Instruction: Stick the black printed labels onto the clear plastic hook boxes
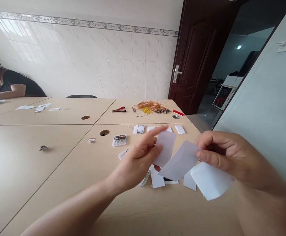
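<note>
My left hand [133, 157] pinches a blank white card [167, 146] between thumb and fingers above the table, its index finger stretched along the top edge. Another blank white card [179, 161] hangs tilted from the thumb and fingertips of my right hand [221, 154]. The two cards are close together, the right one slightly in front. Below my right hand shows a creased white sheet [211, 185]; whether the hand holds it too, I cannot tell. Under my hands lie more white cards [157, 178] on the table, with a dark item partly covered among them.
On the wooden table [66, 183] are stacked cards [139, 129], a clear compartment box [119, 140] and a small grey bundle [44, 148]. Farther back lie red-handled pliers [119, 109] and copper-coloured strands [150, 105]. A person [17, 83] sits at the far left. The table has cable holes [104, 132].
</note>
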Action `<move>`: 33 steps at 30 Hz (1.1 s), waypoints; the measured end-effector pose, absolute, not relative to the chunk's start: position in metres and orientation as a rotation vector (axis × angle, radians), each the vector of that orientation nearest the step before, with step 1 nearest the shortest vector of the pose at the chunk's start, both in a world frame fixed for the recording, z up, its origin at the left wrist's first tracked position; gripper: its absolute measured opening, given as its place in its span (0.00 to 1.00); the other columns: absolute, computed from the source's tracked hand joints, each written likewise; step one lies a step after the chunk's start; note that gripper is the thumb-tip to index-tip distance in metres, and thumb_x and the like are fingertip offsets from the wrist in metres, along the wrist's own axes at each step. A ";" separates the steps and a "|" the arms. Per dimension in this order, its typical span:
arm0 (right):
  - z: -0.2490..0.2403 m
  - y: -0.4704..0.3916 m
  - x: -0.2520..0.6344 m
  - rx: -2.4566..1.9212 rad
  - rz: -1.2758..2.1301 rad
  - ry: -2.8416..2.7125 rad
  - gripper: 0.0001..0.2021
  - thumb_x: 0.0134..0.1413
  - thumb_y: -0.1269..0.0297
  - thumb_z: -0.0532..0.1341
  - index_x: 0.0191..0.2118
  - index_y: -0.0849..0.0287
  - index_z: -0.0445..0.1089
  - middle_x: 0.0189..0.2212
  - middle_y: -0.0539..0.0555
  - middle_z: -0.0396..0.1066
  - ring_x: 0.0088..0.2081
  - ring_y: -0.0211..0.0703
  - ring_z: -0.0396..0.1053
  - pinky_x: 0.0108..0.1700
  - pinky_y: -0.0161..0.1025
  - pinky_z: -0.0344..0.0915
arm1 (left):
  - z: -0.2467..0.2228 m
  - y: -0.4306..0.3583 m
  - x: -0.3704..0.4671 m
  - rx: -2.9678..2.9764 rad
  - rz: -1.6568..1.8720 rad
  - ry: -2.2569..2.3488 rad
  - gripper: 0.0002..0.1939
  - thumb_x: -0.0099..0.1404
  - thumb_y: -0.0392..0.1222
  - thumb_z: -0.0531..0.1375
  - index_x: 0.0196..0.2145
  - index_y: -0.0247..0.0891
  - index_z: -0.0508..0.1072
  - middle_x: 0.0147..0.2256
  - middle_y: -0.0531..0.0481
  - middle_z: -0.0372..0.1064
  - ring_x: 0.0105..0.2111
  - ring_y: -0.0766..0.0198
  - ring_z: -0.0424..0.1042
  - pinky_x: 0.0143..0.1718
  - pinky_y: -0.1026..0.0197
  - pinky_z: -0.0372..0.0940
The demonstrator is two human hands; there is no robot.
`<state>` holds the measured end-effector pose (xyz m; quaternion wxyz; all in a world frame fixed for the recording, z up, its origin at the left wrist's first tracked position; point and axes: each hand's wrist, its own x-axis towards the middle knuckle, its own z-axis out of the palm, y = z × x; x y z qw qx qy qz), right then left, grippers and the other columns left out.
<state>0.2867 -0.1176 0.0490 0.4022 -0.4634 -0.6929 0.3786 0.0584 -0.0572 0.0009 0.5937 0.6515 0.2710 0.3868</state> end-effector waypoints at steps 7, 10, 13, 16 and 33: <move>0.047 -0.116 0.286 -1.174 0.648 -1.783 0.12 0.60 0.54 0.67 0.29 0.53 0.73 0.18 0.45 0.66 0.18 0.32 0.60 0.18 0.28 0.55 | 0.006 -0.063 0.053 1.636 0.867 0.596 0.19 0.68 0.58 0.62 0.48 0.45 0.80 0.41 0.47 0.77 0.38 0.59 0.72 0.38 0.61 0.67; 0.045 -0.120 0.286 -0.947 0.224 -1.845 0.05 0.58 0.66 0.68 0.32 0.49 0.76 0.26 0.47 0.75 0.25 0.35 0.70 0.24 0.31 0.63 | 0.006 -0.064 0.053 1.606 0.856 0.645 0.27 0.63 0.60 0.67 0.55 0.45 0.75 0.42 0.46 0.75 0.38 0.57 0.73 0.40 0.57 0.69; 0.044 -0.125 0.289 -0.734 -0.003 -1.943 0.16 0.55 0.80 0.65 0.38 0.47 0.79 0.35 0.48 0.79 0.32 0.37 0.75 0.29 0.32 0.70 | 0.007 -0.064 0.055 1.560 0.844 0.621 0.32 0.61 0.56 0.70 0.60 0.46 0.70 0.48 0.44 0.73 0.38 0.58 0.74 0.41 0.55 0.71; 0.044 -0.126 0.292 -0.666 -0.092 -1.973 0.20 0.53 0.84 0.63 0.41 0.48 0.79 0.36 0.49 0.78 0.33 0.37 0.76 0.30 0.32 0.73 | 0.009 -0.064 0.055 1.603 0.898 0.576 0.30 0.63 0.51 0.70 0.60 0.46 0.69 0.53 0.44 0.72 0.44 0.57 0.74 0.43 0.57 0.71; 0.041 -0.108 0.289 -0.790 -0.097 -2.052 0.12 0.61 0.79 0.60 0.37 0.53 0.73 0.35 0.47 0.78 0.35 0.33 0.75 0.34 0.29 0.70 | -0.002 -0.046 0.064 1.203 0.769 0.514 0.22 0.61 0.55 0.69 0.49 0.41 0.77 0.44 0.46 0.77 0.39 0.64 0.75 0.39 0.64 0.73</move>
